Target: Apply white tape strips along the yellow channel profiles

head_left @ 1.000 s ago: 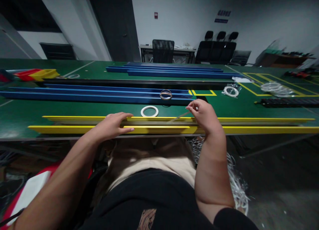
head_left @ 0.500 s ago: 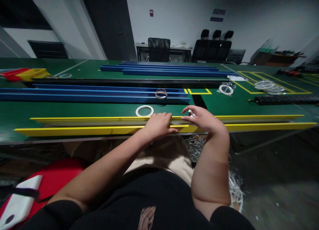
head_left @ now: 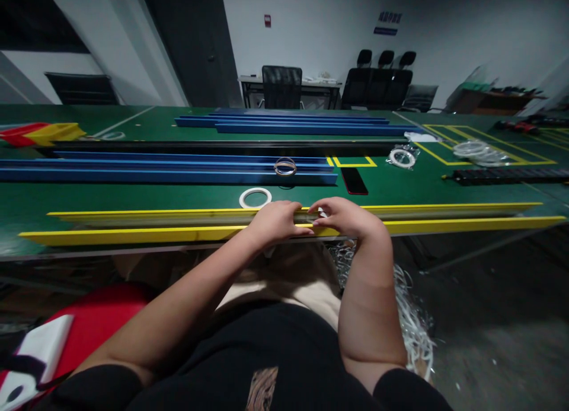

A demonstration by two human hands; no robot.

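A long yellow channel profile (head_left: 133, 234) lies lengthwise along the near edge of the green table. My left hand (head_left: 276, 220) is closed over its middle, fingers on the far wall and thumb along the near wall. Just to the right, my right hand (head_left: 349, 216) bends over the channel with its fingertips pinched together. Between those fingers shows a small white piece (head_left: 322, 212), too small to name. The fingertips of both hands are close together above the channel. Behind my left hand, a white tape roll (head_left: 242, 198) lies flat, near the far wall.
Beyond lie a phone (head_left: 354, 181), blue channel profiles (head_left: 178, 175) with a brown tape roll (head_left: 285, 166) on them, and a long black profile (head_left: 222, 145). Bagged white rolls (head_left: 402, 158) sit to the right. Red and yellow bins (head_left: 56, 133) stand at the left. White scrap strips (head_left: 411, 322) hang below the table.
My right hand has moved left and slightly down, bringing its fingertips close to my left hand and uncovering the phone. My left hand still grips the yellow channel.
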